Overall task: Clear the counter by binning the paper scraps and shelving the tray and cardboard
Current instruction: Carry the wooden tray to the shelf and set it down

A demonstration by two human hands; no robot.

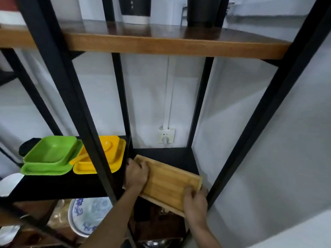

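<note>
Rectangular bamboo tray with raised rim, angled, partly on black shelf

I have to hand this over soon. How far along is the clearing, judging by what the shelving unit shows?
In hand: both hands, left hand and right hand, grip the wooden tray, which sits tilted and partly on the black shelf, its near end overhanging. Nothing looks finished yet. The counter, paper scraps, bin and cardboard are out of view, so their state is unknown.

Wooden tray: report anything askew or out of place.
The wooden tray sits skewed on the black shelf, its near end overhanging the front edge, gripped by the left hand and right hand.
</note>
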